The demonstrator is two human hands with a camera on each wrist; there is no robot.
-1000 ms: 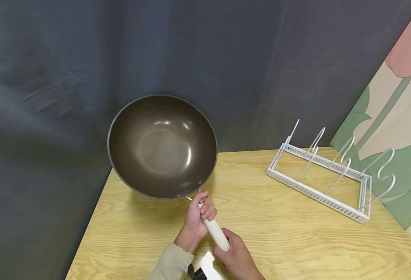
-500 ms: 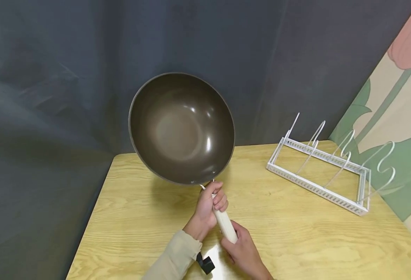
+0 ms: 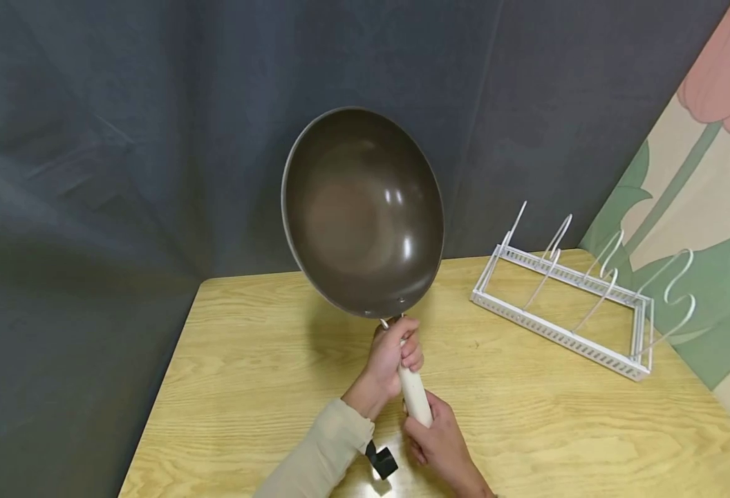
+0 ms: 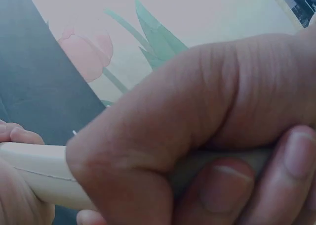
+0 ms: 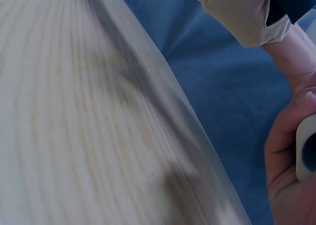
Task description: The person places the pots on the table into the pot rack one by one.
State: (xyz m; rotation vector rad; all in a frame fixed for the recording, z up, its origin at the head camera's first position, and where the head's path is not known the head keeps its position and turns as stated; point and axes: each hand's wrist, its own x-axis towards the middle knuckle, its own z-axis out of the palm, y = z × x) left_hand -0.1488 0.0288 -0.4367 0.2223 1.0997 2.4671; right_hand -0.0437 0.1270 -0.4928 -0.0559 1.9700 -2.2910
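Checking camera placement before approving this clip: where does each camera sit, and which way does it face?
Head: on the head, facing forward and down at the pan, rack and table; left hand and right hand show.
Left wrist: on that wrist, facing across the handle toward the floral wall; both hands show.
Right wrist: on that wrist, facing across the table to the curtain; a sleeve and part of a hand show.
Head and left wrist share the handle, floral wall and both hands.
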